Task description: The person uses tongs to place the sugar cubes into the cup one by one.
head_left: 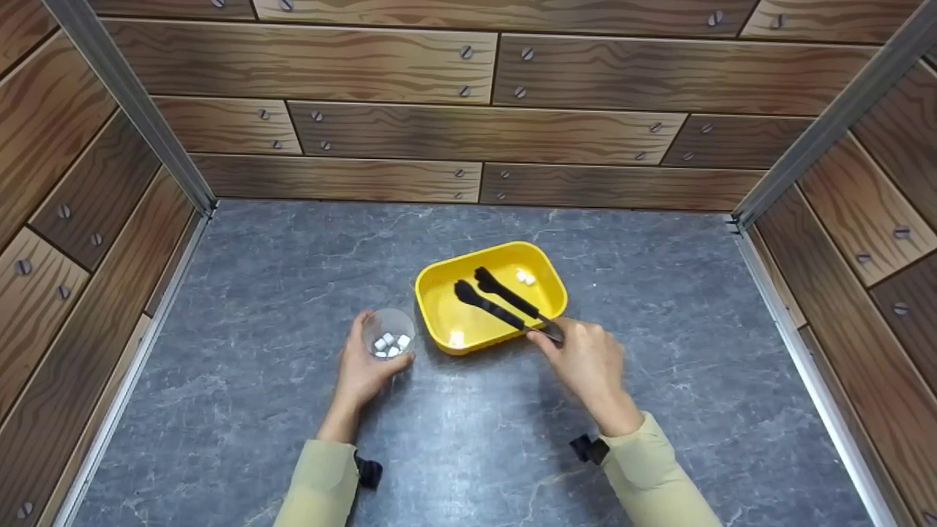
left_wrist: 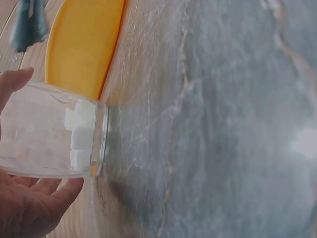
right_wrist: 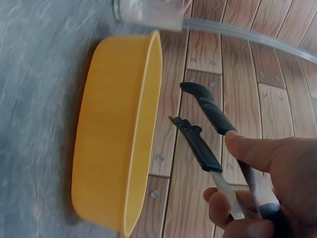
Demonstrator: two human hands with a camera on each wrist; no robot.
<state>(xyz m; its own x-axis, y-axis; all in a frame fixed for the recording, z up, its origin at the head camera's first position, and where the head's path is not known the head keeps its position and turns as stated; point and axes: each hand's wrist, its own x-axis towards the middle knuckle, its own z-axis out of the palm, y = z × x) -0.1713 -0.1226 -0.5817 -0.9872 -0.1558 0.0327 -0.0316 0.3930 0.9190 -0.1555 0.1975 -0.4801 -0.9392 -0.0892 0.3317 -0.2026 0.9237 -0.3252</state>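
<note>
In the head view my left hand (head_left: pixel 366 369) holds a clear cup (head_left: pixel 390 326) upright on the tabletop, fingers and thumb around its sides. Several white cubes (head_left: pixel 392 344) lie at the bottom of the cup; the left wrist view shows these cubes (left_wrist: pixel 81 134) stacked against its base. My right hand (head_left: pixel 591 359) grips black-tipped tongs (head_left: pixel 505 304), whose two arms stand apart above the yellow tray (head_left: pixel 439 322). Nothing shows between the tong tips. A pair of white cubes (head_left: pixel 525 278) lies in the tray's far right corner.
The yellow tray stands just right of the cup on a grey marbled tabletop (head_left: pixel 293 263). Wood-patterned panels (head_left: pixel 483 132) enclose the table at the back and both sides, with metal posts (head_left: pixel 834 110) at the corners. A dark wrist strap device (head_left: pixel 368 472) sits on each sleeve.
</note>
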